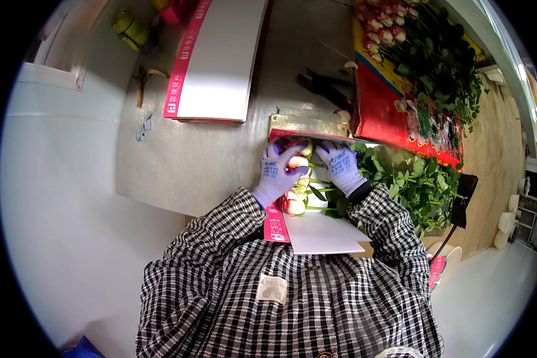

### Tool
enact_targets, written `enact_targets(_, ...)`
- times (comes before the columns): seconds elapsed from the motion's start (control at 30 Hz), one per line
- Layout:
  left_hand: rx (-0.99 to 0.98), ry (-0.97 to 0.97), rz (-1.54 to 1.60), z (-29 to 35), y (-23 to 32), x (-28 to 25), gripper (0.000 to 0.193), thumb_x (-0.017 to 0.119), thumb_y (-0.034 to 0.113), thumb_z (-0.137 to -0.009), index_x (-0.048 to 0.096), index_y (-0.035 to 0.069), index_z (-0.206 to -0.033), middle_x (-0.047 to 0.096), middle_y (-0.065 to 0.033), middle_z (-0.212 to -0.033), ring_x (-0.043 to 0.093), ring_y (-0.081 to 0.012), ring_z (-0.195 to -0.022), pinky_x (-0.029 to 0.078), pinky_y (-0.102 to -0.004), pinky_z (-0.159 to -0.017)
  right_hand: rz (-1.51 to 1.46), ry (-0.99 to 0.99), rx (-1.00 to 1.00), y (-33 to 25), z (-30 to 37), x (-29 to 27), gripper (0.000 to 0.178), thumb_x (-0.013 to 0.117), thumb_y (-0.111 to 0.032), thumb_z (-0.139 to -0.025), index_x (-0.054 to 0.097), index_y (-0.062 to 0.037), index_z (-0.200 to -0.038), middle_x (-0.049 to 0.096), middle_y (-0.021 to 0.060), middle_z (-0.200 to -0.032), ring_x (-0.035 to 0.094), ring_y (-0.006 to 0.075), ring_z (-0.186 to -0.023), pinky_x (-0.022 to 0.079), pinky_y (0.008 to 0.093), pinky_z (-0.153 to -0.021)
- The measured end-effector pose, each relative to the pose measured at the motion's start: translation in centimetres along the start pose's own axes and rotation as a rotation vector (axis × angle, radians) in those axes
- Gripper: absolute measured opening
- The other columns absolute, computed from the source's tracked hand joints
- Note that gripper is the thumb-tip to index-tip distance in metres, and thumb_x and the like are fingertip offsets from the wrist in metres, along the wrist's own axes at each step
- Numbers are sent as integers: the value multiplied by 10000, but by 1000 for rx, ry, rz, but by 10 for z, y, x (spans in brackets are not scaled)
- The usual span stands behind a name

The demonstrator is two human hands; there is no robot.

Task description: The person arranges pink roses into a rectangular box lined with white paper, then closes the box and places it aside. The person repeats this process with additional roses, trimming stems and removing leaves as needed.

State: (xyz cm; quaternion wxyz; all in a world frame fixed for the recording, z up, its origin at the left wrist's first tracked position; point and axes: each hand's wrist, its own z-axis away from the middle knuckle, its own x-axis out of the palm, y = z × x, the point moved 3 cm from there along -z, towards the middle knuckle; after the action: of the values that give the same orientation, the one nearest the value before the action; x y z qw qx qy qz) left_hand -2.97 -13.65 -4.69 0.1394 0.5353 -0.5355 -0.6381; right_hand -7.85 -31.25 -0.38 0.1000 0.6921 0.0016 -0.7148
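While metal block (308, 124) fronts black tool (321, 86), left fingers (298, 172) grip roses (295, 207); right fingers (324, 151): can't tell.

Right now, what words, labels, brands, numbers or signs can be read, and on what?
I won't copy wording; print shows here:
White stack: pale characters and logos on its pink edge.
Card by the roses: pale characters on pink, partly covered.
Left glove and right glove: blue print, mostly too small to read.
Shirt patch: faint lettering.
Red sheet: pale lettering, partly hidden.
Pink sheet, lower right: print too blurred.
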Motion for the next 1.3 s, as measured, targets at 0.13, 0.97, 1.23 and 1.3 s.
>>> enact_targets(0.13, -114, -104, 304, -6, -5, 5, 595, 789, 160, -678, 607, 182, -1244, 419, -115, -1192, 451, -297, -1132, 396, -374, -1013, -76, -37, 70, 2, 3, -4, 278, 552, -157, -817, 584, -192, -1091, 603, 38, -1077, 637, 245, -903, 515, 393, -693)
enact_targets(0.97, -4, -160, 207, -6, -30, 15, 718, 849, 286, -621, 569, 181, -1274, 433, -150, -1283, 436, -338, -1185, 383, -435, -1034, -199, -465, -220, -57, 60, -30, 654, 487, -453, -910, 411, 70, -1296, 558, 160, -1048, 566, 273, -940, 455, 405, -720)
enact_targets(1.23, 6, -314, -53, -5, -14, 10, 852, 813, 520, -598, 482, 299, -1351, 375, -191, -1333, 385, -399, -1214, 339, -511, -1028, -302, -534, -187, -43, 63, -29, 647, 559, -432, -885, 442, 55, -1295, 602, 152, -1009, 613, 294, -873, 480, 391, -711)
enact_targets(1.3, -6, -304, -60, -5, -22, 11, 854, 813, 519, -593, 481, 296, -1347, 376, -198, -1331, 393, -402, -1206, 344, -512, -1023, -669, -568, -95, -22, 59, -59, 647, 596, -485, -862, 499, 12, -1265, 632, 175, -1050, 626, 327, -923, 493, 360, -810)
